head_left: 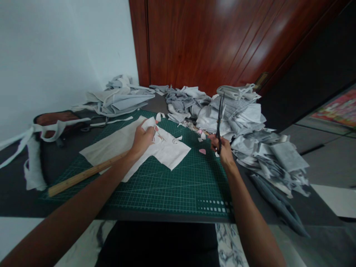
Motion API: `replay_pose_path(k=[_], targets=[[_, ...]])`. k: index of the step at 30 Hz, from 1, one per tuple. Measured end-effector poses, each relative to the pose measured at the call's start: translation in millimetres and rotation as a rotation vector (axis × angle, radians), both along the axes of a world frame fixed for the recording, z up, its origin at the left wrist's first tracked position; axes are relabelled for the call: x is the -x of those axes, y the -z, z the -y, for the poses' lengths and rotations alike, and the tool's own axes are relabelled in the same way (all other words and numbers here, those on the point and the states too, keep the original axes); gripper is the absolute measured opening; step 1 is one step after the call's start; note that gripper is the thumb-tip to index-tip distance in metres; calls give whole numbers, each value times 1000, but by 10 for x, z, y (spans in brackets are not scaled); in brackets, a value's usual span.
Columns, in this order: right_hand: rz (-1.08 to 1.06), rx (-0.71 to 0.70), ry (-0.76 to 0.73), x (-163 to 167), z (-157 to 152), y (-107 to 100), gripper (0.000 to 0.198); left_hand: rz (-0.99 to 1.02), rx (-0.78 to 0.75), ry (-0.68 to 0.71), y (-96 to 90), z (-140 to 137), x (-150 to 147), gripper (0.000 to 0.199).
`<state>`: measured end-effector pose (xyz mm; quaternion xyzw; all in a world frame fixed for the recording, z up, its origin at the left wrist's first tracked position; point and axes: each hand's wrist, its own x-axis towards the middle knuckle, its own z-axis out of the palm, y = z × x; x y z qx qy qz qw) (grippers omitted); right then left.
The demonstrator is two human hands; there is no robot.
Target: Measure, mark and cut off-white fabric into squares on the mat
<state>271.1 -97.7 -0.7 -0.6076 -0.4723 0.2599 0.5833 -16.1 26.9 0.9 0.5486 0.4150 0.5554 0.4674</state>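
My left hand (144,135) is closed on an edge of white fabric (169,150), pinching a raised fold of it. The rest of this piece lies spread over the green cutting mat (167,189). My right hand (221,146) grips dark scissors (219,122), their blades pointing up and away from me, apart from the fabric. A wooden ruler (86,176) lies slantwise under my left forearm, partly hidden by it. Close to my right hand, a small pink piece (202,151) and some white scraps (201,137) lie on the mat.
Folded grey and white fabric is heaped at the back left (122,98). A larger fabric pile (236,115) runs along the back and right. At left lie a brownish pouch (55,120) and a rolled white cloth (35,163). Behind the table stands a wooden door (194,44).
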Motion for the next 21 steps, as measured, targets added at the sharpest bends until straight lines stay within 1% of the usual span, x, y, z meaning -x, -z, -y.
replay_pose_path(k=[3,5,7,11,13,15,17,18,20,21], targets=[[82,39,-27,28,19,-29,42,-9,9,10,-13,9,3,27],[186,87,-38,32,36,-37,43,-21,15,16,-13,12,7,28],[356,152,-29,31,51,-31,40,-36,-1,20,-3,10,12,28],[781,313,46,17,69,-3,29,-67,-47,32,22,8,10,29],[904,325,24,-4,72,6,25,-92,-63,42,20,6,10,30],[938,296,-58,-29,78,7,21,-129,-92,34,4,-10,28,30],[924,273,-157,-43,86,2,19,-221,-161,-16,-19,-48,76,25],[914,271,-201,-41,91,-1,19,-305,-207,-54,-27,-75,112,23],[910,283,-261,-14,97,-6,17,-539,-278,-121,-25,-135,196,21],[916,293,-273,7,98,-7,16,-671,-286,-130,-13,-164,238,21]])
